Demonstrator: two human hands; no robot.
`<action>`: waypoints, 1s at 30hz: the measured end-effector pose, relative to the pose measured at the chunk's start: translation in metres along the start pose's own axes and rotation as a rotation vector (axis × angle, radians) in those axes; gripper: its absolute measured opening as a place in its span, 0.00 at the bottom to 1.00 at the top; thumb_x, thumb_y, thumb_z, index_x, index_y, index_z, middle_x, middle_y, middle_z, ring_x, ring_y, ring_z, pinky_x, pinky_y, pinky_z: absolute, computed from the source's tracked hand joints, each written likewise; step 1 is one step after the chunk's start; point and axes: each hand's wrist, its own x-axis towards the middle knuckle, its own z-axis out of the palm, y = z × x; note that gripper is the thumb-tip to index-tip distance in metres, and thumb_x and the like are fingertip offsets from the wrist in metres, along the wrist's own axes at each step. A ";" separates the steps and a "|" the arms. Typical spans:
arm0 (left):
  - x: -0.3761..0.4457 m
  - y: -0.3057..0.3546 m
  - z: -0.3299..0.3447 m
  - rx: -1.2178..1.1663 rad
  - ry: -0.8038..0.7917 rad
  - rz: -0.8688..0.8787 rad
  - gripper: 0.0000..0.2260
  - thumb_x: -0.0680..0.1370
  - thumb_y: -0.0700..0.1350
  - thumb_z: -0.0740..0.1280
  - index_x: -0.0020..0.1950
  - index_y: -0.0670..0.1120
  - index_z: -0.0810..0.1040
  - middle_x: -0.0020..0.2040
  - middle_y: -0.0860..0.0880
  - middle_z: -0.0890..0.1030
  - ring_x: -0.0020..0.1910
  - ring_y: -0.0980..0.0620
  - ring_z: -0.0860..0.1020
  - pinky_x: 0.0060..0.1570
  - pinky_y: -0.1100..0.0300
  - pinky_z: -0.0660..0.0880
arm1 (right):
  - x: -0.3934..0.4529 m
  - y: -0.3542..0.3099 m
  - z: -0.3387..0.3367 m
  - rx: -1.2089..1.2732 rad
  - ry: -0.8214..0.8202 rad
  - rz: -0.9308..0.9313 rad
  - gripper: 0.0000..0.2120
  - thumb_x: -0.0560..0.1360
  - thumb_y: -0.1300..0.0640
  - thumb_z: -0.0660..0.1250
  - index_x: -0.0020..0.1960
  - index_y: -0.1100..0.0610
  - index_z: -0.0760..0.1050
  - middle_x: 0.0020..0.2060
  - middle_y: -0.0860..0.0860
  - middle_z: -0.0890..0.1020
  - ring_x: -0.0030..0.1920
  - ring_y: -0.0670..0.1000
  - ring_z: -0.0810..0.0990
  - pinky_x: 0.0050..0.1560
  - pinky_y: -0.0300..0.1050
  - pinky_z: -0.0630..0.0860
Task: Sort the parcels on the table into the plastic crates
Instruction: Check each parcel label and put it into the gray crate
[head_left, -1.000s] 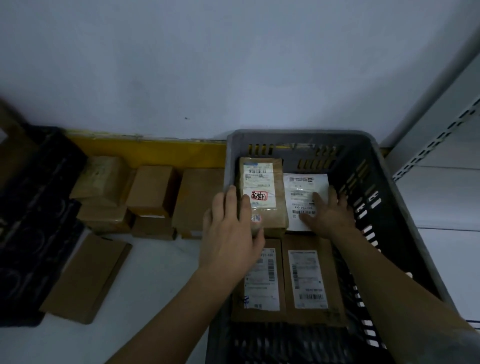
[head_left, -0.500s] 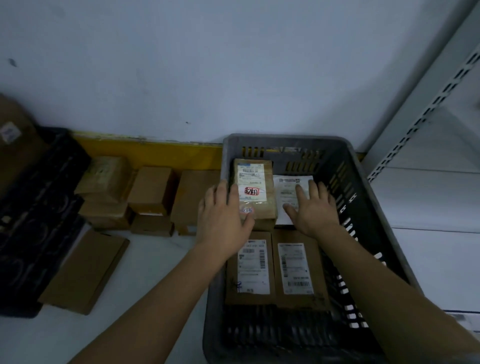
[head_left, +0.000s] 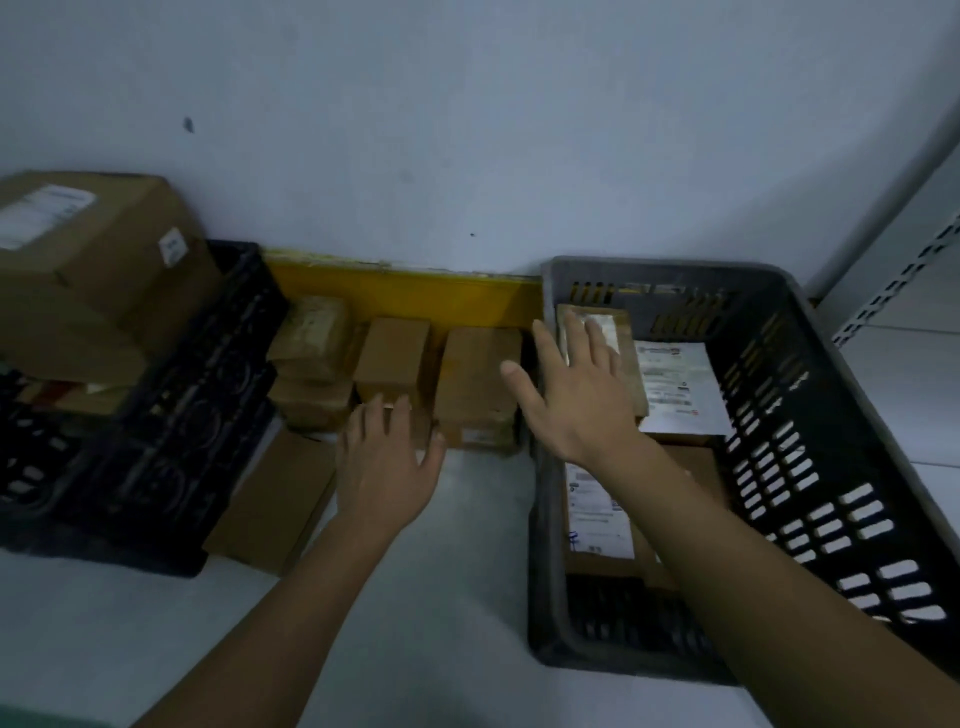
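Left hand (head_left: 387, 457) touches a small brown parcel (head_left: 393, 364) on the table; right hand (head_left: 576, 395) (fingers spread) hovers over the grey crate (head_left: 810, 395).

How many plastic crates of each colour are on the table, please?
Black crate: 1
Grey crate: 1
Total: 2

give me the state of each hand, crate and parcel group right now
left hand: open, reaching to small boxes
right hand: open, over crate edge
grey crate: partly filled with labelled parcels
black crate: holding a big box
small boxes: on table, unsorted
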 end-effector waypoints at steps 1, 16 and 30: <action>0.000 -0.016 -0.001 0.008 -0.004 -0.006 0.36 0.81 0.69 0.53 0.83 0.49 0.65 0.81 0.41 0.67 0.78 0.37 0.65 0.74 0.37 0.67 | 0.002 -0.015 0.003 -0.024 0.003 -0.024 0.43 0.81 0.24 0.37 0.88 0.46 0.47 0.88 0.56 0.45 0.87 0.60 0.40 0.85 0.65 0.43; -0.001 -0.235 -0.005 0.017 -0.381 -0.136 0.46 0.79 0.75 0.56 0.88 0.53 0.45 0.88 0.43 0.43 0.85 0.36 0.44 0.82 0.36 0.52 | -0.022 -0.183 0.164 -0.185 -0.241 0.164 0.41 0.81 0.24 0.34 0.88 0.43 0.43 0.88 0.55 0.43 0.86 0.61 0.37 0.84 0.67 0.43; 0.016 -0.249 0.063 0.104 -0.675 -0.229 0.58 0.70 0.83 0.59 0.86 0.56 0.34 0.84 0.42 0.28 0.83 0.28 0.39 0.80 0.29 0.51 | -0.050 -0.169 0.225 -0.268 -0.344 0.261 0.41 0.81 0.25 0.35 0.88 0.44 0.43 0.87 0.57 0.41 0.86 0.62 0.37 0.84 0.67 0.43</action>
